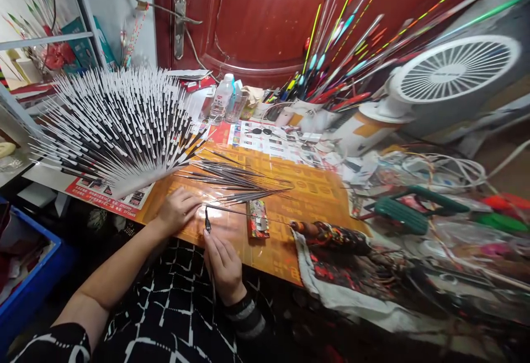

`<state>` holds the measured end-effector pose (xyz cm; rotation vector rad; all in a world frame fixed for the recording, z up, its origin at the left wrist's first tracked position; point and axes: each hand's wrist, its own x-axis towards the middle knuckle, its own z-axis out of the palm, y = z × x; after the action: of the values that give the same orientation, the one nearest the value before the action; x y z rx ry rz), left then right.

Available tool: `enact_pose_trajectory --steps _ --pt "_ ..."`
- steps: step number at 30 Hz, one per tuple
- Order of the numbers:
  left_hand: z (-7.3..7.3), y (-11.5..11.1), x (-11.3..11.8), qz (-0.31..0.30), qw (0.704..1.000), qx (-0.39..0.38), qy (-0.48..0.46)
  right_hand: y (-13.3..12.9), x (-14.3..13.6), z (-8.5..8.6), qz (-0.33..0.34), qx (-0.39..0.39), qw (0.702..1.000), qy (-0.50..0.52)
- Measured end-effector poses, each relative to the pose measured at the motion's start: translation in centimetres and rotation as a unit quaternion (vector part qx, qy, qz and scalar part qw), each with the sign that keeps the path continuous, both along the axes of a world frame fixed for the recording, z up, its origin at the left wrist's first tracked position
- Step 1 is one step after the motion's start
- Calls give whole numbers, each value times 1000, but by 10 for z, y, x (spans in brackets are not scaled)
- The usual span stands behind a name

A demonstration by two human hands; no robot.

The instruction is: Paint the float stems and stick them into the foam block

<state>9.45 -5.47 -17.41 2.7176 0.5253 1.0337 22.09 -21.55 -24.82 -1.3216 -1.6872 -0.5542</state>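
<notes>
My left hand (179,210) rests at the table's front edge, its fingers pinched at the left end of a slim grey fishing float (227,209). The float's thin stem runs right toward the wooden tip of a dark, cylindrical tool (331,236); whether it is fixed in there I cannot tell. Below the float, my right hand (223,263) pinches a small paintbrush (208,222), dark bristles upward at the float's body. Behind both hands lies a loose pile of similar dark floats (232,178). A small patterned box (258,219) sits under the float's stem.
A dense fan of white-tipped floats (136,125) stands at the left. Bottles (222,98) and bright rods (331,53) are at the back. To the right are a white fan (455,70), a green-handled tool (401,214), a cloth (314,280) and tangled cables.
</notes>
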Motion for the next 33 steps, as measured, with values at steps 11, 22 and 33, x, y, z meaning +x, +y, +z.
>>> enact_pose_trajectory --steps 11,22,33 --pt "-4 1 1 -2 1000 2 0 1 0 -1 -8 -13 1000 -7" --pt "-5 1 2 0 1000 15 3 -4 2 -4 17 1 1000 7" --pt "69 -18 -53 66 988 136 40 -16 15 4 128 27 991 42"
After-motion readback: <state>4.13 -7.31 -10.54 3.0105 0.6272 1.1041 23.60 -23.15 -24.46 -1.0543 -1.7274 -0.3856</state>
